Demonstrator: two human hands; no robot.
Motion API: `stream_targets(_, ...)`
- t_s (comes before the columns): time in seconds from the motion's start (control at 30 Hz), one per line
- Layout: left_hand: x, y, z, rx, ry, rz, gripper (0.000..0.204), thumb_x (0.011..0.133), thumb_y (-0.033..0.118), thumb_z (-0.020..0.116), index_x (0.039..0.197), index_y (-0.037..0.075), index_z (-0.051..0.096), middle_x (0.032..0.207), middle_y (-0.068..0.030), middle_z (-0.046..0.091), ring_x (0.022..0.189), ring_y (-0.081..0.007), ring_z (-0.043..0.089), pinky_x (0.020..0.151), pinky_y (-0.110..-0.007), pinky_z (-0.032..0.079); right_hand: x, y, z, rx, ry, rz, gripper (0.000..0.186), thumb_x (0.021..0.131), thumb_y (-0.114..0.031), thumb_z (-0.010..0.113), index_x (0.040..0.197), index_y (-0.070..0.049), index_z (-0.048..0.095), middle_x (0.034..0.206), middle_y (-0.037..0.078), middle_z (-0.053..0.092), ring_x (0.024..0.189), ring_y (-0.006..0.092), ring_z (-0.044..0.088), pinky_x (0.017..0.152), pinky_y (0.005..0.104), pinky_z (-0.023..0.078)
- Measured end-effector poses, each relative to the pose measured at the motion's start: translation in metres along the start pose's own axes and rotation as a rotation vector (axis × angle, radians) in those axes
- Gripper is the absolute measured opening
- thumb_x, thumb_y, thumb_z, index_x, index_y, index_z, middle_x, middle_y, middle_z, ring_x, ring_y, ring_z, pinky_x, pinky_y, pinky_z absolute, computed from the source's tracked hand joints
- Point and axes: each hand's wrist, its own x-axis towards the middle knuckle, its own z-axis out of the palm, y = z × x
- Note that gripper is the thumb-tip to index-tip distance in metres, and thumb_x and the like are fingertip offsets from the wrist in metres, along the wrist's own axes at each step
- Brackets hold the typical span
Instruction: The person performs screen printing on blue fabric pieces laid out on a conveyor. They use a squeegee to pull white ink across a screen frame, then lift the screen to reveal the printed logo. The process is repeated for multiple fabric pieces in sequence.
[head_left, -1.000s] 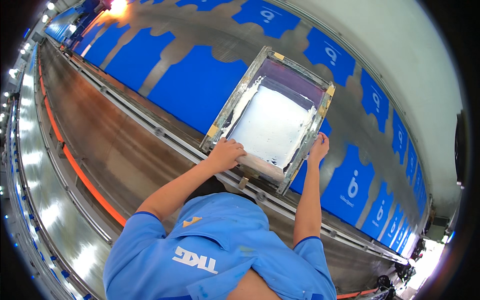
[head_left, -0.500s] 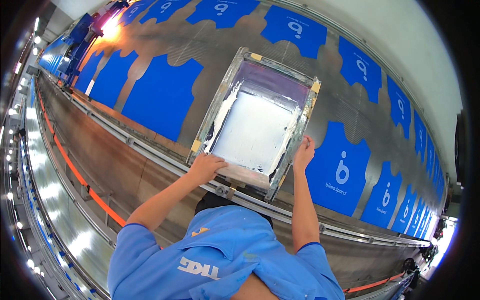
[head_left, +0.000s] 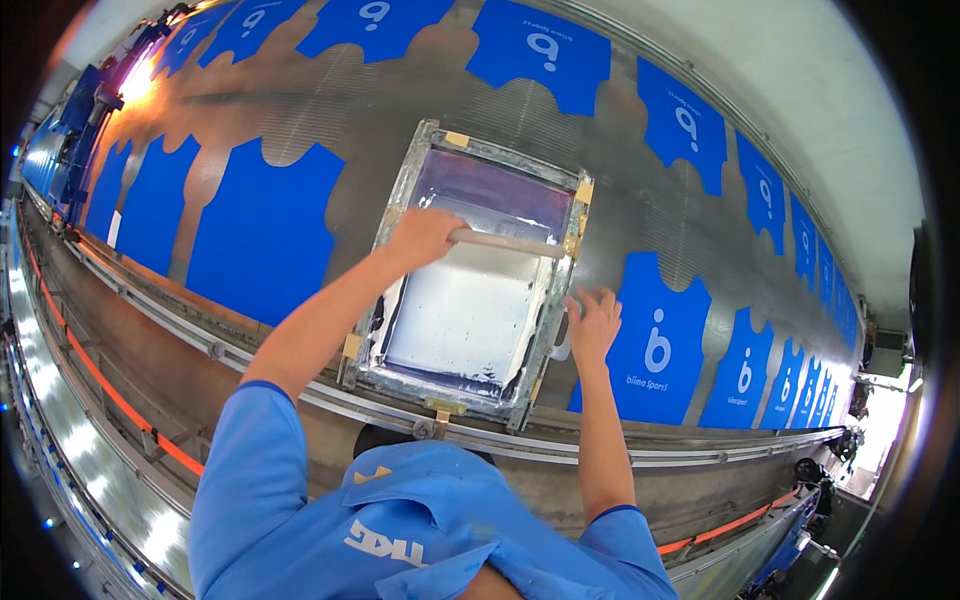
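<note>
A screen-printing frame (head_left: 408, 180) lies tilted on the long grey table, its mesh coated with white ink (head_left: 455, 305). My left hand (head_left: 425, 238) is closed round the left end of a squeegee (head_left: 510, 243), which spans the far part of the screen. Beside the frame's right edge hovers my right hand (head_left: 597, 322), its fingers apart and nothing seen in them. Just right of that hand is a blue shirt panel (head_left: 655, 345) with a white print. Part of another white print shows between the frame and my right hand.
Plain blue panels (head_left: 265, 232) lie left of the frame. A far row of printed panels (head_left: 545, 50) runs along the table. A metal rail (head_left: 640, 455) follows the near edge, with an orange strip (head_left: 100, 370) below. A bright glowing unit (head_left: 135, 85) stands far left.
My left hand has carried the squeegee from the screen's near end to its far part. My right hand has come off the frame's right side and opened. The whole view has shifted.
</note>
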Motion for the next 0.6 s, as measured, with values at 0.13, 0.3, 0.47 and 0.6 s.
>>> stream_targets(0.13, 0.048, -0.010, -0.013, 0.062, -0.136, -0.056, 0.028, 0.086, 0.026, 0.073, 0.113, 0.023, 0.076, 0.098, -0.0051, 0.076, 0.096, -0.0292, 0.071, 0.082, -0.044, 0.056, 0.087, -0.053, -0.018, -0.043, 0.002, -0.286, 0.040, 0.079, -0.033, 0.083, 0.115, -0.018, 0.075, 0.113, 0.004, 0.068, 0.108, 0.0244, 0.058, 0.090, 0.0457, 0.042)
stream_targets(0.3, 0.044, -0.004, -0.003, 0.036, -0.135, -0.117, 0.026, 0.083, 0.026, 0.075, 0.109, 0.024, 0.077, 0.099, -0.0045, 0.076, 0.095, -0.0285, 0.071, 0.083, -0.043, 0.056, 0.123, -0.051, 0.026, -0.216, -0.447, -0.208, 0.029, 0.075, -0.030, 0.085, 0.101, -0.018, 0.080, 0.096, 0.000, 0.073, 0.099, 0.0237, 0.063, 0.084, 0.0437, 0.043)
stream_targets(0.47, 0.013, 0.011, 0.008, 0.059, -0.019, -0.116, 0.027, 0.080, 0.020, 0.075, 0.105, 0.026, 0.079, 0.099, -0.0015, 0.076, 0.092, -0.0249, 0.071, 0.079, -0.042, 0.054, 0.078, -0.045, 0.039, -0.031, -0.291, -0.168, 0.021, 0.076, -0.024, 0.084, 0.095, -0.017, 0.080, 0.095, 0.003, 0.074, 0.096, 0.0255, 0.066, 0.084, 0.0409, 0.045)
stream_targets(0.6, -0.047, 0.017, 0.041, 0.100, 0.053, -0.064, 0.028, 0.080, 0.015, 0.071, 0.104, 0.027, 0.079, 0.094, 0.0012, 0.072, 0.091, -0.0205, 0.070, 0.078, -0.041, 0.051, 0.014, -0.046, 0.032, 0.040, -0.249, -0.160, 0.024, 0.075, -0.017, 0.082, 0.098, -0.016, 0.079, 0.098, 0.002, 0.074, 0.096, 0.0255, 0.067, 0.085, 0.0388, 0.046)
